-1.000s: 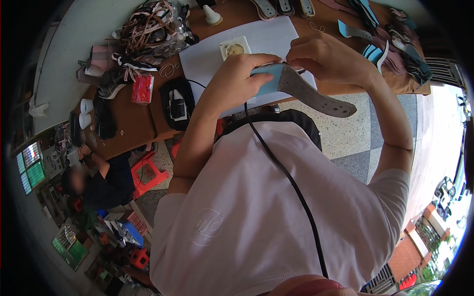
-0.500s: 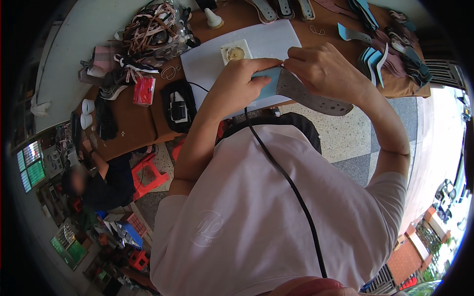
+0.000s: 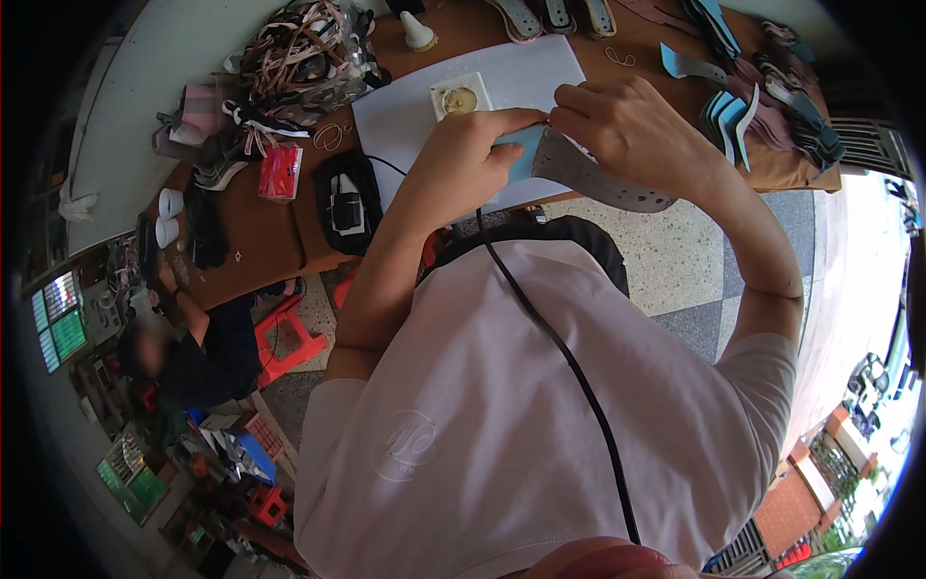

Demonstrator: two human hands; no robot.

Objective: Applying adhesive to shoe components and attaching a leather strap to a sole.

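Observation:
A curved sandal insole [image 3: 600,176], grey with small holes and light blue at one end, is held up over the table's near edge. My left hand [image 3: 463,159] grips its blue end between thumb and forefinger. Against the upper edge, my right hand [image 3: 627,127] is closed, its fingertips pinched together and meeting the left forefinger's tip. Whether those fingertips also hold something small is hidden. Just beyond my left hand, a square white dish [image 3: 480,85] with a yellowish paste stands on a white sheet [image 3: 405,106].
More blue insoles [image 3: 725,121] and pink pieces are stacked at the right. Insoles with holes [image 3: 521,19] lie at the back. A heap of straps [image 3: 299,53], a red packet [image 3: 281,172] and a black case [image 3: 345,205] are leftward. Another person [image 3: 207,352] sits at far left.
Both hands have shifted slightly left with the insole, and its grey end has turned a little. The grip looks the same.

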